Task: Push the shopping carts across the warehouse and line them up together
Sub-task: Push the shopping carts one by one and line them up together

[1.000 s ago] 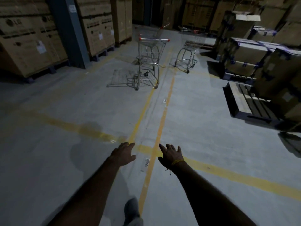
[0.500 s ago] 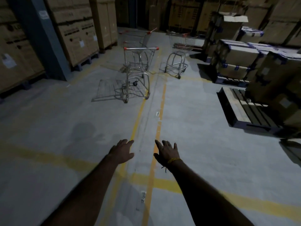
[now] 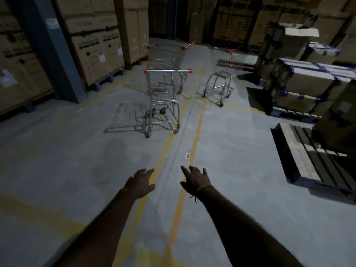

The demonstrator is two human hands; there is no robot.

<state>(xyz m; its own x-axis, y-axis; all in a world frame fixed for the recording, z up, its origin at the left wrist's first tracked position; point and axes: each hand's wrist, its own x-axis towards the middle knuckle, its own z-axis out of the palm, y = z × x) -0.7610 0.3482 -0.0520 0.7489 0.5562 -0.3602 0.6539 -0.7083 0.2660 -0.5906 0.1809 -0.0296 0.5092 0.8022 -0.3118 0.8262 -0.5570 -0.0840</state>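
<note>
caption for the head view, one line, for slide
Both open hands, left hand and right hand, reach toward the nearest shopping cart on the warehouse floor.

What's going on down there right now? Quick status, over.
Left hand and right hand open, empty, reaching forward. Nearest cart ahead, untouched; second cart apart to its right. Bare floor between; empty pallet off right.

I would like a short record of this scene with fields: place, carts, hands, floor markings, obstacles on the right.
place: dim warehouse aisle with stacked cardboard boxes
carts: nearest shopping cart ahead, handle towards the person; second cart further right; third cart behind the nearest
hands: left hand and right hand stretched forward, holding nothing
floor markings: yellow lines
obstacles on the right: empty pallet
</note>
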